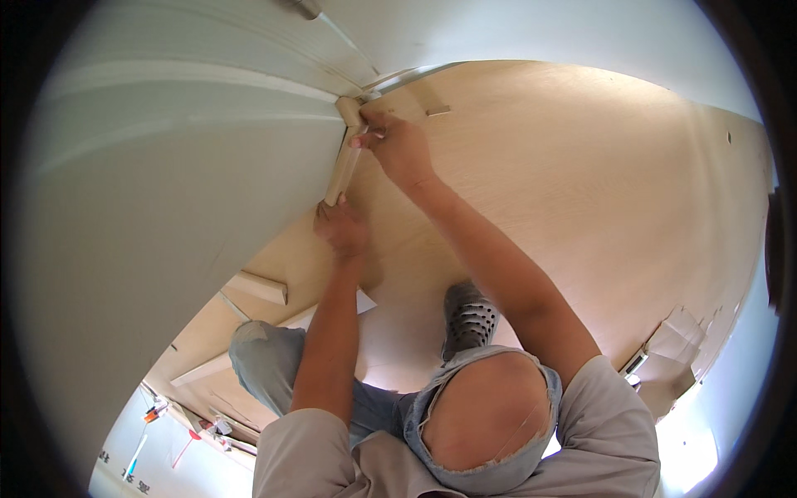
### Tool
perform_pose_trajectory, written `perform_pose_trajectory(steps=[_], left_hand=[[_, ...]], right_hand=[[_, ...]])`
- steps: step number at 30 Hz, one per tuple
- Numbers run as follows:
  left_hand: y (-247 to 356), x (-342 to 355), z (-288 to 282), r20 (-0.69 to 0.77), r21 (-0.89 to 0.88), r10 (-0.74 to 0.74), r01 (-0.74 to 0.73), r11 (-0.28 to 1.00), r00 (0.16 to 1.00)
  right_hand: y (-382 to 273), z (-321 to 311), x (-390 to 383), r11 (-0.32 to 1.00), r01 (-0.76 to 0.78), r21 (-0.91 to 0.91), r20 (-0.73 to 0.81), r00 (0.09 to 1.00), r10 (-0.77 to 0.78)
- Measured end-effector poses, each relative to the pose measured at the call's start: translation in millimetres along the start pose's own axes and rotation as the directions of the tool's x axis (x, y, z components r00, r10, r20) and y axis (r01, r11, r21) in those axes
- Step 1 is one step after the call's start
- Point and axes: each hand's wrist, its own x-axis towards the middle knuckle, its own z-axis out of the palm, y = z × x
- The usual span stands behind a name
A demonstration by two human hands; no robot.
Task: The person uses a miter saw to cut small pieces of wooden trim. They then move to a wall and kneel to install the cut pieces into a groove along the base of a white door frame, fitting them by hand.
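A short tan strip of baseboard trim [344, 170] lies against the foot of the pale wall, its upper end by the corner and another small trim piece [349, 110]. My left hand [340, 226] closes on the strip's near end, thumb pointing up along it. At the strip's far end is my right hand [404, 153], fingers bent in a pinch close to the corner. Something small and pale shows between those fingers, too little of it to name.
The pale wall [166, 191] fills the left. A loose trim piece [261, 287] and a longer strip [202, 369] lie on the wood-look floor [581, 191]. Torn cardboard [674, 340] lies at right. My shoe [469, 319] and bent knees are close in front.
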Motion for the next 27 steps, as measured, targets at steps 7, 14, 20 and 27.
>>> perform_pose_trajectory(steps=[7,14,20,27], left_hand=[[-4,-2,-11,0.125,-0.003,0.000,0.001,1.000,0.992],[-3,-1,-17,0.105,-0.157,-0.012,0.029,0.987,0.994],[4,7,-20,0.053,-0.230,-0.013,0.025,0.973,0.999],[-2,4,-16,0.075,-0.260,-0.048,0.066,0.963,0.996]], right_hand=[[-11,7,-14,0.985,-0.133,0.109,-0.064,0.988,0.140],[-10,11,-19,0.977,-0.137,0.163,-0.136,0.978,0.159],[-9,5,-20,0.965,-0.147,0.217,-0.041,0.986,0.159],[-2,0,-18,0.970,-0.116,0.212,0.001,0.993,0.119]])
